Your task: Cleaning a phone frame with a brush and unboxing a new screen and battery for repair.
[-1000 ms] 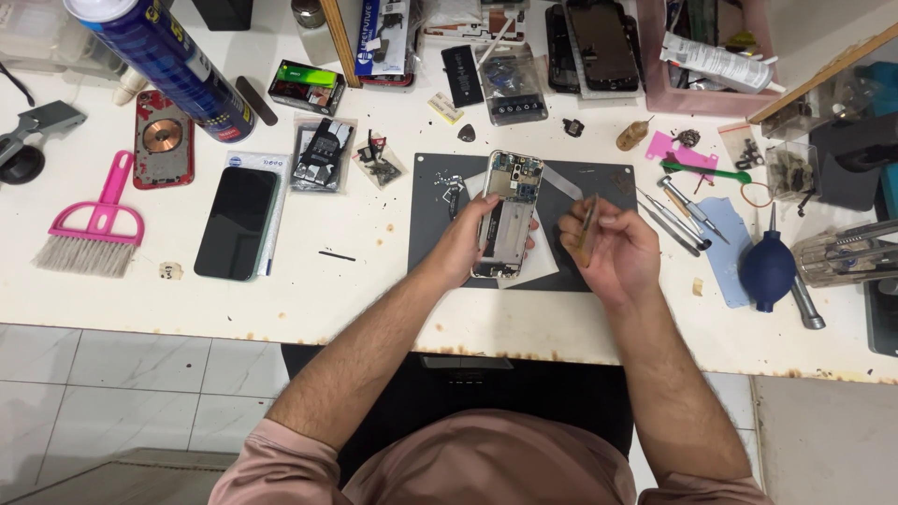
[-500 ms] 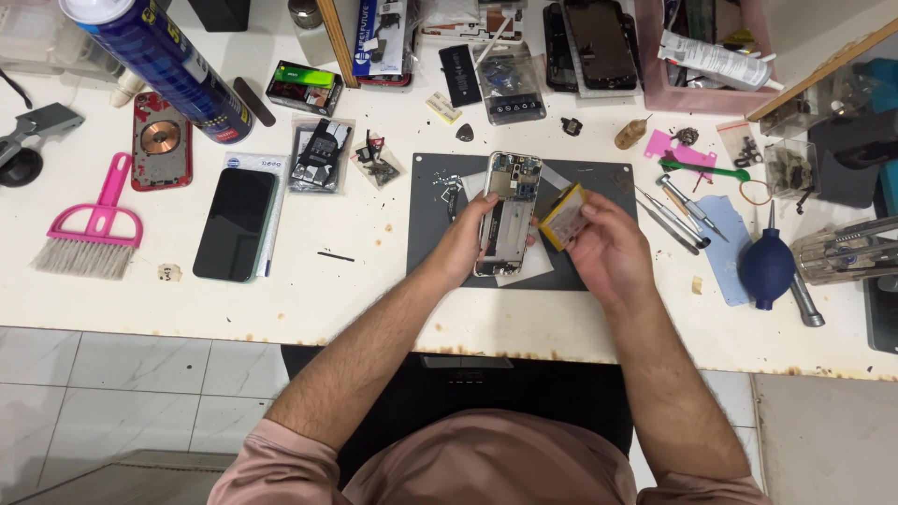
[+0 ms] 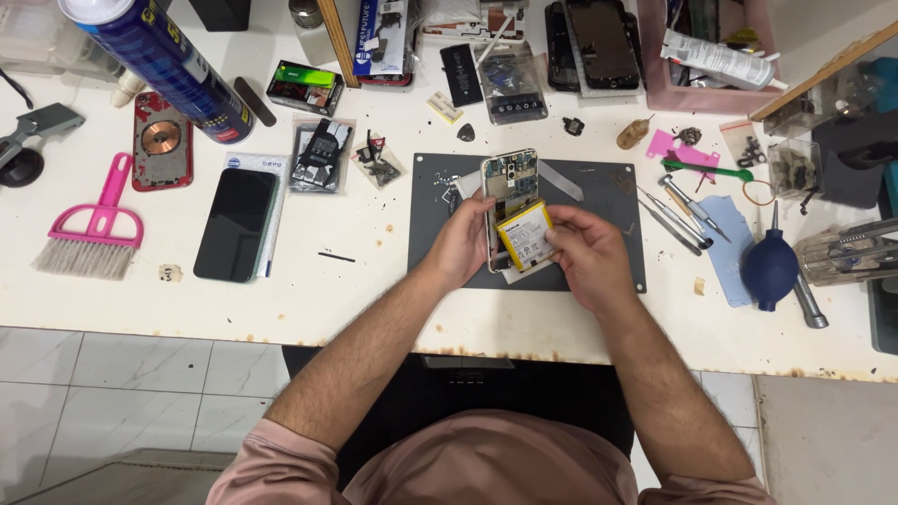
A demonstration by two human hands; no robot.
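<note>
opened phone on mat, battery over it, brush far left

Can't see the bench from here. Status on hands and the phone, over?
Left hand grips opened phone over grey mat. Right hand holds yellow battery against it. Screwdrivers lie apart, right of mat.

Bright, even light — sharp throughout

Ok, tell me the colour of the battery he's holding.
Yellow battery, seen best in the head view.
</note>
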